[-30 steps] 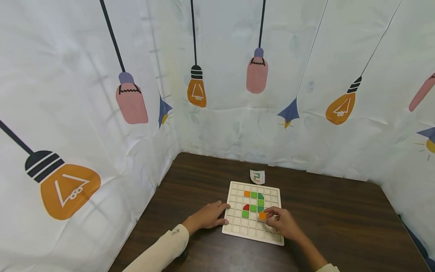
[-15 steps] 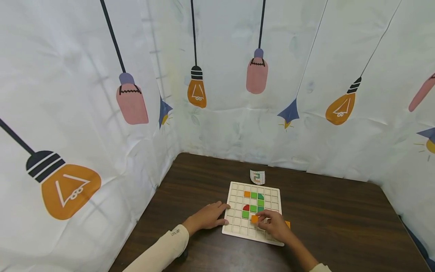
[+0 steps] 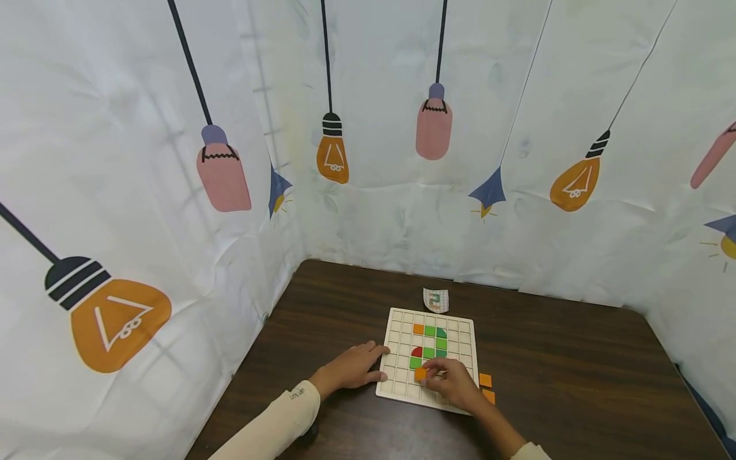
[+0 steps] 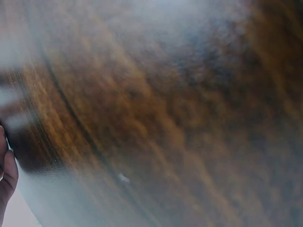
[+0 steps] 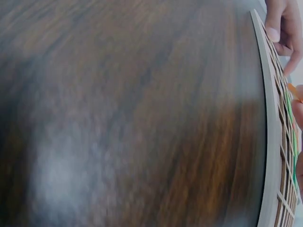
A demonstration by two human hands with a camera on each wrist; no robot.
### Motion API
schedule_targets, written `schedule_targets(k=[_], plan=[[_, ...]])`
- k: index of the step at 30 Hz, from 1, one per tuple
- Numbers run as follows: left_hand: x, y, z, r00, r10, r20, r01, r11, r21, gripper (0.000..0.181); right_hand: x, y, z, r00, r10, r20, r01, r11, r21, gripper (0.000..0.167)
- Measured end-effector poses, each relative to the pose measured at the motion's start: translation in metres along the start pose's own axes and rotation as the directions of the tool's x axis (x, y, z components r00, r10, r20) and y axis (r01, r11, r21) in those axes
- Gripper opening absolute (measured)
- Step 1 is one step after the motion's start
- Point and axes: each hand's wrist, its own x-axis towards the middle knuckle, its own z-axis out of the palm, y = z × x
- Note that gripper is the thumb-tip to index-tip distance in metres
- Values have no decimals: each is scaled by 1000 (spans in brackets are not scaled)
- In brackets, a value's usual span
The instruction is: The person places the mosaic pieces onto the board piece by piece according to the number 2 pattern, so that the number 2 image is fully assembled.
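A pale gridded wooden board (image 3: 461,338) lies on the dark table in the head view. On it sit an orange square (image 3: 418,328), several green tiles (image 3: 429,352) and a red quarter-round tile (image 3: 416,351). My right hand (image 3: 452,383) pinches an orange square tile (image 3: 420,374) between thumb and fingers, just below the lowest green tile at the left. Whether that tile touches the board, I cannot tell. My left hand (image 3: 351,366) rests by the board's left edge, thumb and fingertips touching it. The right wrist view catches the held tile (image 5: 293,90) at its right border.
Loose orange tiles (image 3: 485,381) lie on the table (image 3: 575,377) at the board's right edge. Behind the board is a small printed card (image 3: 436,300) with a coloured grid pattern. White curtains (image 3: 379,223) with printed lamps hang along the table's far and left sides.
My right hand has carried the orange tile leftward across the board to beneath the green tile, uncovering orange tiles at the right edge. My left hand has stayed in place.
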Motion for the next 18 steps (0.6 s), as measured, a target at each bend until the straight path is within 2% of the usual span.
schedule_targets(k=[6, 14, 18], plan=[[0, 0, -1, 1000, -2, 0, 2, 1000, 0, 61, 6, 2, 10, 1000, -18, -15, 16, 996, -86, 21], [0, 0, -1, 1000, -2, -3, 2, 1000, -7, 60, 11, -2, 14, 999, -46, -12, 43, 986, -160, 19], [0, -2, 2, 1000, 18, -16, -18, 1000, -6, 60, 11, -5, 14, 999, -37, -17, 33, 979, -203, 18]])
